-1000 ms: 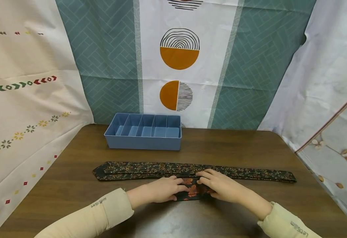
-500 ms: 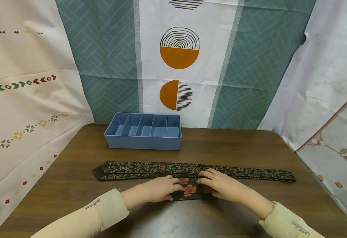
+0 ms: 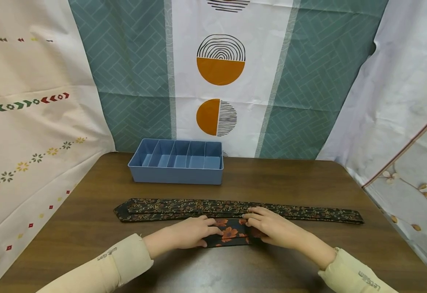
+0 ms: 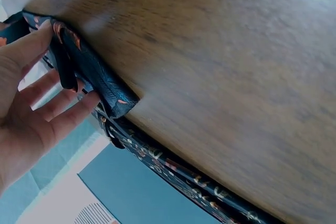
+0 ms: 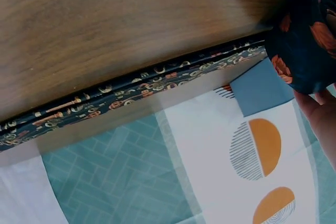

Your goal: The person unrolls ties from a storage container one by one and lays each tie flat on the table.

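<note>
A dark necktie with orange flowers (image 3: 229,233) lies across the front middle of the table between both hands. My left hand (image 3: 189,233) holds its left part, thumb at the near edge and fingers at the far edge; the tie's squared-off end (image 4: 118,100) shows past the fingers in the left wrist view. The right hand (image 3: 275,230) grips the tie's right part, where a thick roll (image 5: 299,53) of floral cloth shows in the right wrist view. Much of that roll is hidden under the palm in the head view. Just beyond lies a second, long patterned necktie (image 3: 158,206), folded lengthwise.
A blue divided box (image 3: 177,176) stands toward the back left of the brown table (image 3: 279,179). Hanging cloths (image 3: 136,69) enclose the table at the back and sides.
My left hand has slid left along the floral necktie, and its flowers have shifted left too, so more cloth shows between the hands. The right hand has drifted slightly right.
</note>
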`<act>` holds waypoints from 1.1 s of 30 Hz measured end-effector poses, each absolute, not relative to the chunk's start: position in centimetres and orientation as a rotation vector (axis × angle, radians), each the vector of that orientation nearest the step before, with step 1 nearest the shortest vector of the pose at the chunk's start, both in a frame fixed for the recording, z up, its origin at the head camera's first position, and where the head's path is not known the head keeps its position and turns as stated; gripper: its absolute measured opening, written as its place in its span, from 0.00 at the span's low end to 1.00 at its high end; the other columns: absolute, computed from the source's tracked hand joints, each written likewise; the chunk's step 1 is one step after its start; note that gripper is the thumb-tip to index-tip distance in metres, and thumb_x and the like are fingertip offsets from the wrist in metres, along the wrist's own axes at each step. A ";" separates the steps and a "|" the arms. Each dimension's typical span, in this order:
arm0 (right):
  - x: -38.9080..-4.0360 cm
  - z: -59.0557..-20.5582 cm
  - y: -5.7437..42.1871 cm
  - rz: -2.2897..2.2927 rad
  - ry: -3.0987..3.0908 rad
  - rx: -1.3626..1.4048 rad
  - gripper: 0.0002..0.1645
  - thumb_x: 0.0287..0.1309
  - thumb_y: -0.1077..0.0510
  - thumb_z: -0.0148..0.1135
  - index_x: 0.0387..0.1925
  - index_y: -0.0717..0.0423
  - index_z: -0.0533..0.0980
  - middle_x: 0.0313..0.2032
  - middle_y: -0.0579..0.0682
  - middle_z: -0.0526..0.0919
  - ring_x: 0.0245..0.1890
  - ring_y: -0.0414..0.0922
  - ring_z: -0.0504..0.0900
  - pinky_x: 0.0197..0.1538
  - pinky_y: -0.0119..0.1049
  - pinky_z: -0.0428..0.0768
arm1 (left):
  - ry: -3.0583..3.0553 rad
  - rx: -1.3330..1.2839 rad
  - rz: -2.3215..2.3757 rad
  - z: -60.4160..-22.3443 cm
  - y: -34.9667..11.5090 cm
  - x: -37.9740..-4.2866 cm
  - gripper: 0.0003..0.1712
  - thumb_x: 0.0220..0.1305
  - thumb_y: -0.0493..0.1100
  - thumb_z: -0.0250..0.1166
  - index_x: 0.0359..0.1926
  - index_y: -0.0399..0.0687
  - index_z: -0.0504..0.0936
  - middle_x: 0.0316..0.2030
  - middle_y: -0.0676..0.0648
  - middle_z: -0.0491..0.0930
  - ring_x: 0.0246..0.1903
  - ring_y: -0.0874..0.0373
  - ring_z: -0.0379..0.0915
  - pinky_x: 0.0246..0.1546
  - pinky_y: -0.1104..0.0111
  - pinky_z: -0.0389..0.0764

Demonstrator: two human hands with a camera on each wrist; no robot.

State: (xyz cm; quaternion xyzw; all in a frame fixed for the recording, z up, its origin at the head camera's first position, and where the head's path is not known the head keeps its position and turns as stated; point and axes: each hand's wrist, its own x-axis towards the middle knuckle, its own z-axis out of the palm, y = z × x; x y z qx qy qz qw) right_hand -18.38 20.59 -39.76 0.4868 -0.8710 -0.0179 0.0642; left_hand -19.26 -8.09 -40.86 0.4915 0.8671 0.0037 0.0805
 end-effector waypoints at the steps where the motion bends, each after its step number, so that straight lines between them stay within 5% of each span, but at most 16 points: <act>1: -18.4 -39.8 20.6 -0.050 -2.631 1.467 0.31 0.42 0.57 0.76 0.51 0.54 0.74 0.56 0.51 0.78 0.59 0.53 0.73 0.59 0.50 0.74 | 2.592 1.465 0.016 -40.9 -8.2 -19.3 0.28 0.59 0.47 0.66 0.61 0.62 0.72 0.55 0.54 0.73 0.50 0.58 0.71 0.43 0.73 0.78; 13: -18.5 -40.2 20.6 -0.064 -2.610 1.485 0.31 0.45 0.56 0.74 0.54 0.48 0.74 0.53 0.50 0.74 0.49 0.46 0.75 0.51 0.42 0.78 | 2.593 1.410 0.061 -40.6 -9.7 -19.0 0.28 0.58 0.45 0.67 0.61 0.61 0.73 0.53 0.53 0.73 0.50 0.57 0.71 0.43 0.71 0.79; 23: -18.2 -40.0 20.4 -0.035 -2.692 1.469 0.29 0.46 0.57 0.73 0.51 0.51 0.73 0.60 0.52 0.74 0.60 0.54 0.72 0.60 0.53 0.72 | 2.588 1.401 0.088 -40.5 -10.5 -18.8 0.27 0.57 0.45 0.67 0.59 0.61 0.74 0.52 0.53 0.74 0.48 0.58 0.71 0.39 0.72 0.78; 33: -18.4 -40.0 20.9 -0.075 -2.601 1.487 0.28 0.45 0.55 0.74 0.51 0.51 0.74 0.52 0.51 0.75 0.51 0.47 0.75 0.53 0.41 0.78 | 2.607 1.398 0.113 -40.5 -11.6 -18.7 0.27 0.57 0.44 0.68 0.59 0.61 0.74 0.53 0.53 0.74 0.49 0.56 0.72 0.38 0.70 0.79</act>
